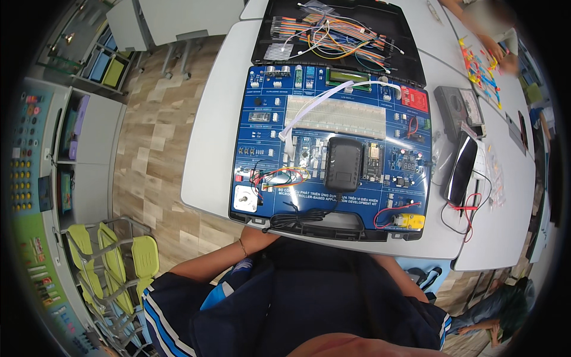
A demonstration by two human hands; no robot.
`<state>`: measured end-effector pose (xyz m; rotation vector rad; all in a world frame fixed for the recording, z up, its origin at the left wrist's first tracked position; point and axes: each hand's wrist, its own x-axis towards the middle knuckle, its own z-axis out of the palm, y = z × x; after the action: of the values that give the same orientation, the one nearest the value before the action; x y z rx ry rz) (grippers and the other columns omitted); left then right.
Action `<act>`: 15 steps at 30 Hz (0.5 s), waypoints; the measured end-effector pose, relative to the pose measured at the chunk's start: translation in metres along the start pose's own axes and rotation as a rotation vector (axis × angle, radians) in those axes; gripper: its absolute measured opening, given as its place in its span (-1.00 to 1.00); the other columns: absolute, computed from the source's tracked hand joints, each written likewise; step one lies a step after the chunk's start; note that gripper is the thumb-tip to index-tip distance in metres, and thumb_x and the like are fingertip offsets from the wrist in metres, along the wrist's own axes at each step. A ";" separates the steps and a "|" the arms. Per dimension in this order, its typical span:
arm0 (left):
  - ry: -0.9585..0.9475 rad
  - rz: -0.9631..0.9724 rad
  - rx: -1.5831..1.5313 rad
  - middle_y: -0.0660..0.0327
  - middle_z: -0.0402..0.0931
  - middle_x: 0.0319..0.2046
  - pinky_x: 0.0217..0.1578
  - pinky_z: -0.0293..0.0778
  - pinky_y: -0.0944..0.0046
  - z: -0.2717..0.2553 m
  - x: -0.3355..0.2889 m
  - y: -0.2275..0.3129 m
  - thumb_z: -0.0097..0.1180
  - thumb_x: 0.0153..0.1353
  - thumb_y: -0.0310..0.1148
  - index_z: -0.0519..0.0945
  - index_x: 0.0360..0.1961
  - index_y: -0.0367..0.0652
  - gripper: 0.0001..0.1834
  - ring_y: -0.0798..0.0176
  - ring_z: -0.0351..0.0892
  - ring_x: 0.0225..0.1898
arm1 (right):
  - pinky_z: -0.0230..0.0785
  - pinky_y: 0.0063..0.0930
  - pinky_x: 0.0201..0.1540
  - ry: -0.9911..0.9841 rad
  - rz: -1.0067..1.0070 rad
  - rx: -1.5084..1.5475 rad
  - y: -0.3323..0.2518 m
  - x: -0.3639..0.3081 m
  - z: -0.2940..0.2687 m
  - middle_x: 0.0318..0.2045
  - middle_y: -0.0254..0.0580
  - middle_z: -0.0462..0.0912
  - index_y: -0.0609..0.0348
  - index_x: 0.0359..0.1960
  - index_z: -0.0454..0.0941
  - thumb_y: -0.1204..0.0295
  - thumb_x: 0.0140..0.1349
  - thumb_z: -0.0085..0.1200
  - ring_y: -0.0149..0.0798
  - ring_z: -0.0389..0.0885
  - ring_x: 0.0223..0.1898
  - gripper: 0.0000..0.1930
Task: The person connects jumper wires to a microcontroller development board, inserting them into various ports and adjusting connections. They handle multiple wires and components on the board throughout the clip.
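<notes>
An open black case (pixel 333 229) lies on the grey table (pixel 208 154) in front of me, holding a blue electronics trainer board (pixel 262 137). On the board sit a white breadboard (pixel 336 113), a black power adapter (pixel 344 163), a small green display (pixel 348 75), a stepper motor (pixel 245 198) and a yellow gear motor (pixel 410 221). Coloured jumper wires (pixel 333 35) fill the lid. My left forearm (pixel 208 262), with a thin wrist band, and my right forearm (pixel 404 276) run up to the table's near edge. Both hands are hidden beneath it.
A multimeter (pixel 458 107) and a dark tablet (pixel 463 169) with red leads lie right of the case. Another person's hands (pixel 493 44) work among small coloured parts at the far right. Yellow-green stacked chairs (pixel 119 256) and shelves (pixel 77 143) stand to the left.
</notes>
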<state>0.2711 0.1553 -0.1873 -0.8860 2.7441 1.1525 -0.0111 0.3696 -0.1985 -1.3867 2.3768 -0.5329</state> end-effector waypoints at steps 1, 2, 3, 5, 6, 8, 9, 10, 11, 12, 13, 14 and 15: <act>-0.004 -0.009 0.061 0.15 0.66 -0.15 -0.12 0.55 0.08 -0.003 -0.002 0.005 0.13 0.24 -0.07 0.66 -0.09 -0.04 -0.65 0.03 0.64 -0.11 | 0.36 -0.12 0.16 -0.005 -0.007 0.003 0.000 -0.002 0.000 0.04 0.01 0.60 0.17 0.11 0.53 0.34 0.30 0.07 0.02 0.53 0.09 -0.64; -0.009 -0.018 0.123 0.15 0.66 -0.14 -0.11 0.54 0.07 -0.007 -0.004 0.009 0.12 0.24 -0.04 0.65 -0.06 -0.01 -0.63 0.01 0.62 -0.09 | 0.36 -0.12 0.16 -0.014 -0.015 0.009 -0.001 -0.007 0.000 0.04 0.01 0.60 0.17 0.10 0.53 0.34 0.30 0.07 0.03 0.53 0.09 -0.64; 0.009 -0.007 0.207 0.13 0.64 -0.17 -0.14 0.53 0.04 -0.010 -0.006 0.014 0.12 0.24 -0.07 0.66 -0.07 -0.01 -0.65 -0.03 0.61 -0.13 | 0.36 -0.11 0.16 -0.018 -0.019 0.010 -0.001 -0.009 0.000 0.04 0.01 0.60 0.17 0.09 0.54 0.34 0.30 0.07 0.04 0.54 0.09 -0.64; -0.026 -0.062 0.229 0.11 0.64 -0.18 -0.14 0.53 0.02 -0.016 -0.002 0.026 0.12 0.25 -0.07 0.65 -0.07 -0.03 -0.65 -0.04 0.61 -0.14 | 0.36 -0.10 0.16 -0.028 -0.027 0.022 -0.001 -0.017 -0.002 0.03 0.02 0.60 0.17 0.08 0.55 0.35 0.29 0.07 0.05 0.54 0.09 -0.65; -0.043 -0.089 0.241 0.10 0.63 -0.19 -0.14 0.53 0.01 -0.019 -0.001 0.031 0.11 0.25 -0.07 0.65 -0.07 -0.04 -0.64 -0.05 0.61 -0.15 | 0.36 -0.10 0.16 -0.030 -0.030 0.023 0.000 -0.019 -0.003 0.03 0.02 0.60 0.16 0.08 0.55 0.35 0.29 0.07 0.06 0.54 0.08 -0.65; 0.021 -0.051 0.263 0.06 0.64 -0.21 -0.18 0.53 -0.02 -0.020 -0.005 0.036 0.11 0.26 -0.04 0.65 -0.11 -0.12 -0.61 -0.09 0.62 -0.21 | 0.36 -0.09 0.15 -0.052 -0.036 0.042 0.000 -0.030 -0.007 0.02 0.02 0.61 0.16 0.07 0.56 0.35 0.28 0.08 0.08 0.54 0.08 -0.66; 0.079 -0.003 0.276 0.06 0.64 -0.24 -0.22 0.54 -0.01 -0.018 -0.008 0.035 0.11 0.25 -0.04 0.65 -0.14 -0.14 -0.62 -0.10 0.63 -0.26 | 0.36 -0.09 0.15 -0.060 -0.041 0.054 0.000 -0.035 -0.008 0.02 0.03 0.61 0.16 0.06 0.56 0.35 0.28 0.08 0.08 0.54 0.08 -0.66; 0.137 0.046 0.288 0.06 0.65 -0.27 -0.25 0.55 -0.01 -0.017 -0.011 0.035 0.11 0.25 -0.05 0.64 -0.17 -0.16 -0.62 -0.10 0.65 -0.31 | 0.36 -0.08 0.15 -0.068 -0.042 0.069 0.000 -0.042 -0.010 0.02 0.03 0.61 0.16 0.06 0.56 0.36 0.27 0.08 0.09 0.54 0.08 -0.66; 0.050 0.051 0.397 0.03 0.65 -0.30 -0.25 0.55 -0.02 -0.018 -0.016 0.037 0.11 0.25 -0.02 0.64 -0.19 -0.20 -0.58 -0.10 0.65 -0.32 | 0.36 -0.08 0.15 -0.079 -0.038 0.083 -0.001 -0.048 -0.012 0.01 0.03 0.61 0.16 0.05 0.57 0.36 0.27 0.08 0.10 0.54 0.08 -0.67; -0.037 0.056 0.507 0.00 0.64 -0.33 -0.25 0.55 -0.02 -0.020 -0.021 0.039 0.11 0.26 0.01 0.64 -0.20 -0.25 -0.54 -0.11 0.65 -0.32 | 0.36 -0.07 0.15 -0.087 -0.016 0.106 -0.003 -0.054 -0.013 0.01 0.03 0.61 0.16 0.05 0.57 0.36 0.27 0.08 0.11 0.54 0.07 -0.67; -0.124 0.061 0.616 -0.03 0.64 -0.36 -0.25 0.54 -0.03 -0.024 -0.025 0.040 0.10 0.26 0.03 0.64 -0.22 -0.29 -0.50 -0.11 0.65 -0.33 | 0.36 -0.07 0.15 -0.090 0.004 0.119 -0.004 -0.057 -0.013 0.01 0.04 0.61 0.16 0.04 0.58 0.36 0.26 0.08 0.11 0.54 0.07 -0.67; -0.210 0.034 0.567 -0.06 0.63 -0.33 -0.18 0.52 -0.01 -0.035 -0.024 0.044 0.11 0.25 0.04 0.62 -0.18 -0.33 -0.46 -0.09 0.64 -0.26 | 0.36 -0.05 0.14 -0.093 0.066 0.158 -0.006 -0.060 -0.013 0.01 0.05 0.61 0.14 0.03 0.58 0.36 0.23 0.10 0.15 0.53 0.06 -0.67; -0.293 0.004 0.521 -0.10 0.63 -0.29 -0.10 0.49 0.01 -0.050 -0.018 0.049 0.12 0.24 0.05 0.61 -0.14 -0.37 -0.43 -0.08 0.63 -0.19 | 0.37 -0.03 0.12 -0.092 0.127 0.199 -0.009 -0.063 -0.012 0.00 0.07 0.60 0.13 0.02 0.59 0.36 0.20 0.12 0.18 0.53 0.06 -0.66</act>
<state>0.2701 0.1585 -0.1147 -0.5889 2.5973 0.4682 0.0192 0.4229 -0.1772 -1.1411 2.2513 -0.6369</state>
